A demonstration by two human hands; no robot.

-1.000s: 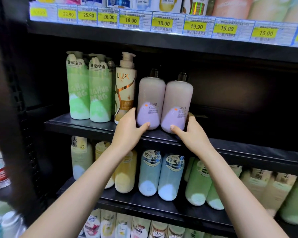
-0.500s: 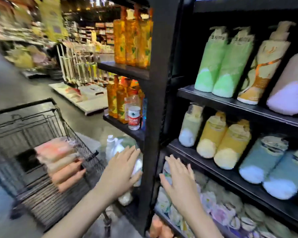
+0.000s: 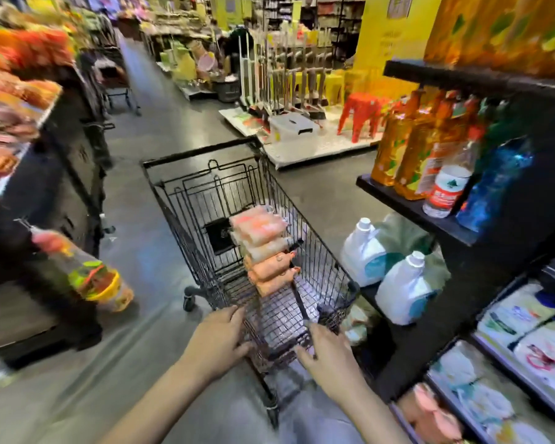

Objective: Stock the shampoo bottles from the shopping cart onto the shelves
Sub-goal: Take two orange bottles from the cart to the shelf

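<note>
A black wire shopping cart (image 3: 186,200) stands in the aisle in front of me. Inside it lies a row of pink and orange shampoo bottles (image 3: 265,251), stacked side by side along the right of the basket. My left hand (image 3: 217,342) hovers at the near left corner of the cart with fingers spread and relaxed, holding nothing. My right hand (image 3: 326,357) reaches over the near right corner, fingers loosely extended, also holding nothing. The black shelf unit (image 3: 481,315) stands at the right.
White detergent jugs (image 3: 394,283) sit on a low shelf right of the cart. Orange bottles and a water bottle (image 3: 446,190) stand above them. Another black shelf unit (image 3: 61,193) lines the left side. A display platform (image 3: 302,145) with stools lies beyond the cart.
I have turned left from the shelf to face the cart. Both hands left the lilac bottles on the shelf and moved down to the cart's near end.
</note>
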